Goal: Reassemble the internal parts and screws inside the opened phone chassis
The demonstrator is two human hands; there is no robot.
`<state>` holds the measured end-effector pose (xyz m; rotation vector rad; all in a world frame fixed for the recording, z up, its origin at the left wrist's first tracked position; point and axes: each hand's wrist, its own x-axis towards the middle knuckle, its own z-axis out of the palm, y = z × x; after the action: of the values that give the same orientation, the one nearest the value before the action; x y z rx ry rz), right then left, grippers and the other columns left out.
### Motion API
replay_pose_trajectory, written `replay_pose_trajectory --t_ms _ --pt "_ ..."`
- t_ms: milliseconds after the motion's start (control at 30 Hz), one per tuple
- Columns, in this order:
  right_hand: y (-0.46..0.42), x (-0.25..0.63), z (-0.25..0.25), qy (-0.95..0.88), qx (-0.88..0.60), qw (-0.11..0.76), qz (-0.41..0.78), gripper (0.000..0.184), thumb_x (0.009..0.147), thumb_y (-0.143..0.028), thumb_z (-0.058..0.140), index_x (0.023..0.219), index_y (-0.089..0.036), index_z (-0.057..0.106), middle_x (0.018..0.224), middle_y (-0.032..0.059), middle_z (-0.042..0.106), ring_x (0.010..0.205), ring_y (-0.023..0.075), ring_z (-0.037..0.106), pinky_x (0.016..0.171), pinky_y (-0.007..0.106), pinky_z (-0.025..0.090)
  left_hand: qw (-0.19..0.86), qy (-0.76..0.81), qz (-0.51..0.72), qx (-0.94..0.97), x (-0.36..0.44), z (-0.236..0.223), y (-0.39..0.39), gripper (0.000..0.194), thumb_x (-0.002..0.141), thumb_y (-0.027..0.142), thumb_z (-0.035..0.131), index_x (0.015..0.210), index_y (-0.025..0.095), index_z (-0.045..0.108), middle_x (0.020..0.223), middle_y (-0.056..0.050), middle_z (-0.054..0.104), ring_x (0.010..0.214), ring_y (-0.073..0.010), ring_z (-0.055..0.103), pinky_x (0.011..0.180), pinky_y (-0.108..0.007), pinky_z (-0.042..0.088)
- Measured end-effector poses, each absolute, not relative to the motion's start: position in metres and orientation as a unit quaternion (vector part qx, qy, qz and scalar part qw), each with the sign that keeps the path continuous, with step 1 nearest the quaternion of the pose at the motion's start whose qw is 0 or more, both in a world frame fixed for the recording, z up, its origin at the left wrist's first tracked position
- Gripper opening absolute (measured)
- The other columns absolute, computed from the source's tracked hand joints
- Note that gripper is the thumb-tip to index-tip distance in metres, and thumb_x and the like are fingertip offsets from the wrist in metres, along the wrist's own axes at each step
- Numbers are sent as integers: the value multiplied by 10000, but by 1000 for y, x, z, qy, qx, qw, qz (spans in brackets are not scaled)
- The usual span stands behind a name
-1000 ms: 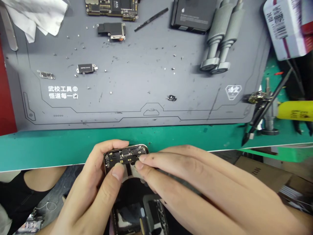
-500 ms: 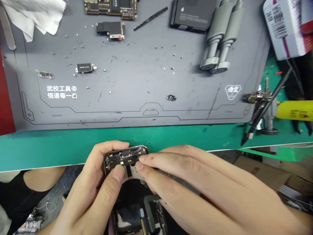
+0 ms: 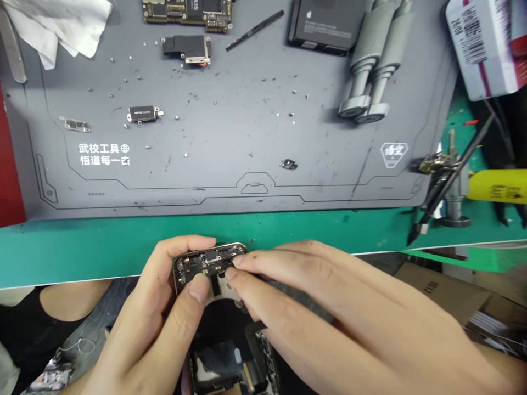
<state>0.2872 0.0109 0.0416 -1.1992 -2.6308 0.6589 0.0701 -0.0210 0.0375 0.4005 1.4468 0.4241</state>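
Phone (image 3: 220,315), btm ctr, opened, blk inside. L hand (image 3: 160,323): fingers clamped on edge; R hand (image 3: 325,307): fingers near-together at top corner, grip unclear. Upper-left module (image 3: 142,113) reads "TAPTIC ENGINE".

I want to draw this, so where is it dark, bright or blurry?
Head view: the opened phone is darkest lower inside; head view: soft shadow beside the grey tools; head view: white cloth looks bright, black block's tiny print blurs.

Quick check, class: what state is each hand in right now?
Left hand: closed on the opened phone, thumb over its inner face.
Right hand: nearly pinched at the phone's upper right corner; whether it grips anything cannot be told.
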Motion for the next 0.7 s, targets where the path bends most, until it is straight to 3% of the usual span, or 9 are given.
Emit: replay_pose_trajectory --t_ms 100,200,300,367,433,533,600,700 --pt "11 290 44 -890 -384 89 227 432 1250 -161 476 1246 -166 908 1171 51 925 971 202 835 964 303 749 700 652 211 202 71 34 -22 289 1152 602 709 1356 404 759 1208 20 865 1034 -180 810 844 -182 692" --pt "14 291 46 -889 -380 98 236 398 1241 -126 503 1236 -141 901 1195 70 932 1032 227 846 994 343 732 700 651 212 203 70 34 -22 300 1166 604 689 1393 418 750 1214 24 859 1080 -183 820 851 -177 693" --pt "18 291 44 -890 -379 110 228 352 1212 -94 546 1234 -146 893 1171 67 934 1001 238 849 960 380 732 686 670 187 212 69 36 -20 415 1111 676 750 1433 414 748 1185 -2 848 1172 -240 823 782 -192 700" --pt "19 294 43 -893 -371 102 234 356 1208 -95 543 1289 -160 883 1215 61 934 1010 243 850 946 399 738 675 680 179 223 69 35 -20 456 1088 704 772 1437 411 757 1220 -10 848 1244 -261 810 822 -201 713" --pt "18 298 42 -888 -368 99 258 343 1226 -146 549 1328 -175 876 1289 54 929 1070 231 853 1002 389 743 676 674 189 229 69 34 -20 396 1124 671 737 1439 432 753 1297 14 848 1213 -221 811 920 -199 711" --pt "17 305 43 -864 -383 123 303 312 1268 -348 595 1320 -198 864 1332 46 921 1169 208 853 1124 355 724 684 661 198 237 69 32 -22 327 1168 625 685 1439 448 732 1349 44 847 1037 -154 802 892 -176 689" --pt "20 307 45 -842 -405 151 324 350 1266 -473 607 1320 -218 841 1304 53 916 1142 205 861 1076 349 737 688 657 196 238 69 31 -23 335 1168 632 680 1436 436 726 1342 37 851 1004 -154 798 865 -183 687" --pt "30 306 45 -812 -431 186 347 289 1272 -427 599 1239 -242 819 1191 44 902 981 187 854 901 328 729 688 660 192 232 71 33 -23 359 1155 659 690 1429 432 732 1331 32 855 1049 -169 812 857 -186 684"
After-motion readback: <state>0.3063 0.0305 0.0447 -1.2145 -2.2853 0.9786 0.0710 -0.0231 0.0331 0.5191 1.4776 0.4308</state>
